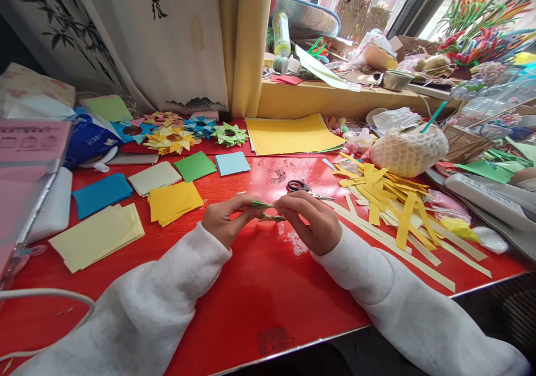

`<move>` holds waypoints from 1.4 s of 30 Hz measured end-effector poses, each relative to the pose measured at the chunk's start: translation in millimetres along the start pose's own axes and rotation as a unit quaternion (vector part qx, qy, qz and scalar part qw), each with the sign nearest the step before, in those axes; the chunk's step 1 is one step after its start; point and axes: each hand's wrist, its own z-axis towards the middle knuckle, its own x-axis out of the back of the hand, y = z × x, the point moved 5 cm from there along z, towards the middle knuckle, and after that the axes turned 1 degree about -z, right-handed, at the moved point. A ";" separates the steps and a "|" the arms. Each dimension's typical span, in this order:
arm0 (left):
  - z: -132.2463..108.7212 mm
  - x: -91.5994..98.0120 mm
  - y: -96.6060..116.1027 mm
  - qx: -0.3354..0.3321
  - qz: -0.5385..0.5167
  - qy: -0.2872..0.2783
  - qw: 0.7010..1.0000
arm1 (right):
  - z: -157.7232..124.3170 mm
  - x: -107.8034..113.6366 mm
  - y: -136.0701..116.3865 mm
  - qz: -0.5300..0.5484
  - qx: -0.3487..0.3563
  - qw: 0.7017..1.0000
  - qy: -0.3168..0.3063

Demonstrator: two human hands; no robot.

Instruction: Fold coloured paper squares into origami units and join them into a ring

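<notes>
Both hands meet over the middle of the red table, pinching a small green folded paper piece (260,203). My left hand (226,221) grips its left end between thumb and fingers, while my right hand (316,220) closes on the right side. A second green edge shows just below, between the fingertips; whether it belongs to the same piece I cannot tell. Scissors (298,186) with black handles lie right behind my right hand. Left of my left hand sit stacks of coloured paper: yellow (173,202), green (195,167), light blue (231,164) and dark blue (103,194).
Folded paper star rings (172,139) lie along the back, beside large yellow sheets (293,134). Yellow and cream paper strips (391,208) are heaped at right, near a net-wrapped round item (408,150) with a straw. A white cable (62,293) loops at left.
</notes>
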 end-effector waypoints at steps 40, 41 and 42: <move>-6.0 -1.3 2.8 -0.089 0.069 -0.026 0.993 | -3.1 -0.9 -5.8 -0.040 0.082 0.996 0.004; -6.1 -1.6 2.9 -0.090 0.071 -0.027 0.993 | -3.0 -0.9 -5.8 -0.039 0.082 0.996 0.003; -6.2 -1.8 3.3 -0.093 0.074 -0.027 0.993 | -2.8 -0.9 -5.7 -0.038 0.081 0.996 0.002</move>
